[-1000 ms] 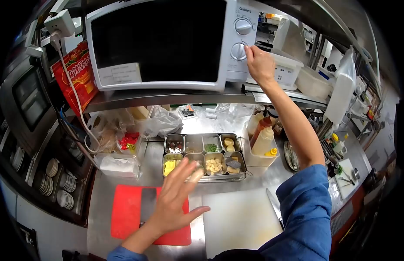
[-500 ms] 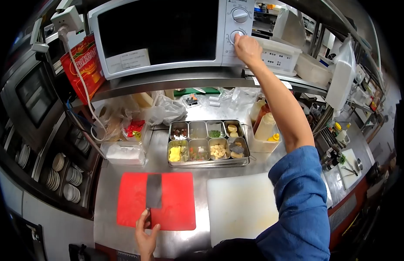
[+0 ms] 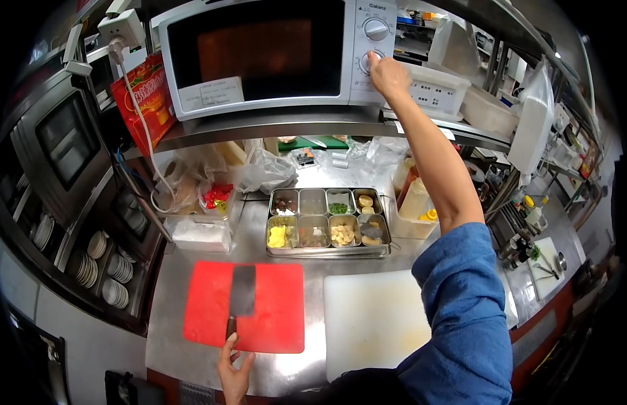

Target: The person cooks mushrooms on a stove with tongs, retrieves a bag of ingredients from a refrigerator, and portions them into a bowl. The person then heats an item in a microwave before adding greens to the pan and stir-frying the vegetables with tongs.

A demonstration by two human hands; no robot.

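My right hand [image 3: 391,73] is raised to the white microwave [image 3: 367,88] on the shelf, its fingers closed on the lower dial [image 3: 372,61]. An orange glow shows behind the microwave's dark window. Low in the view, my left hand [image 3: 233,370] has its fingertips at the end of the dark handle of a cleaver [image 3: 243,291]; the thumb stands apart from the fingers. The cleaver lies flat on a red cutting board [image 3: 279,307]. To the right lies a white cutting board [image 3: 367,324], partly hidden by my right sleeve.
A metal tray [image 3: 327,252] of small ingredient pans stands behind the boards. Squeeze bottles [image 3: 414,199] stand in a bin at its right. At the left are white napkins [image 3: 202,235], a red bag [image 3: 144,101] and a rack with stacked plates [image 3: 115,293].
My left hand has come down from above the red board to the cleaver's handle. The microwave window, dark before, now glows. My right hand has stayed at the lower dial.
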